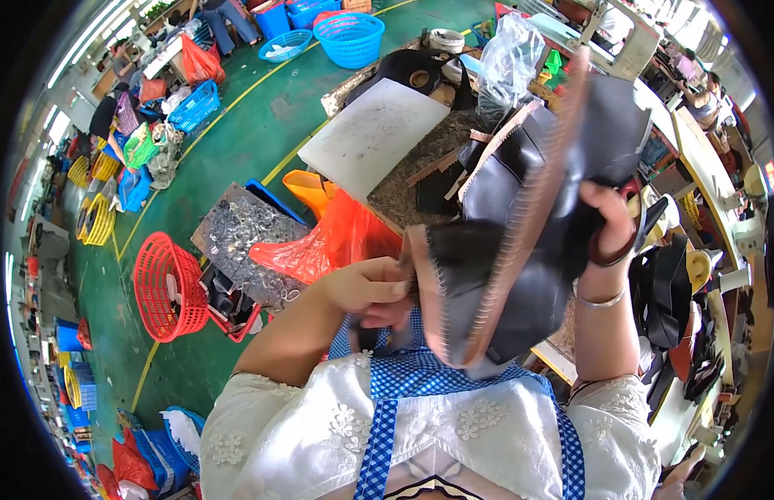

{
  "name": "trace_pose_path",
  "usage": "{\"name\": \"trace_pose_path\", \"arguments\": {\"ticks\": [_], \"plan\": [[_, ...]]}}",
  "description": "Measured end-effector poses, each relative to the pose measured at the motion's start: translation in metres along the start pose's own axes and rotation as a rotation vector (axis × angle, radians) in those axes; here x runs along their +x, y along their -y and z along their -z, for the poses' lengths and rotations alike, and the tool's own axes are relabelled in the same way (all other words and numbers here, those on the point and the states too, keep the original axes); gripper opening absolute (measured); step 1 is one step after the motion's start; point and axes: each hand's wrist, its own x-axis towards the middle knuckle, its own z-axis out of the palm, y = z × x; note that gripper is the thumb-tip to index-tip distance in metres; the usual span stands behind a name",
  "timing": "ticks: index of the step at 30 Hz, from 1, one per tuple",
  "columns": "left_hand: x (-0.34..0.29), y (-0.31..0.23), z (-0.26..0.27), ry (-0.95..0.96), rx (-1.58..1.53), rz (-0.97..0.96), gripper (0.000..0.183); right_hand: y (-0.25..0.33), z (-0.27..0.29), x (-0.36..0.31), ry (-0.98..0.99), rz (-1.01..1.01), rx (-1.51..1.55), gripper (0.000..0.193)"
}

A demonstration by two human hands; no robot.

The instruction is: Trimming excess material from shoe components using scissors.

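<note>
In front of my chest I hold up a black leather piece with brown edging strips stitched along its edges. My left hand is closed on the brown-edged left side, its thumb toward the leather. On the right, my right hand grips the leather with its fingers partly hidden; a dark loop lies near that wrist. The long brown strip runs upward at a slant and is slightly blurred. Behind it, more black leather pieces with brown edging lie on the worktable.
A white board lies on the table beyond my hands, near a clear plastic bag. To the left are a red plastic bag, a board covered with metal rings and a red basket. Sewing machines and benches line the right side.
</note>
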Motion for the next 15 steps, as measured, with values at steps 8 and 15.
{"name": "trace_pose_path", "arguments": {"ticks": [8, 15], "plan": [[-0.080, -0.005, 0.004, -0.318, 0.123, 0.371, 0.034, 0.021, 0.105, 0.087, -0.236, 0.369, -0.137, 0.028], [-0.131, -0.023, 0.018, -0.436, 0.431, 0.575, 0.030, -0.005, 0.079, 0.113, -0.245, 0.037, 0.057, 0.021]]}}
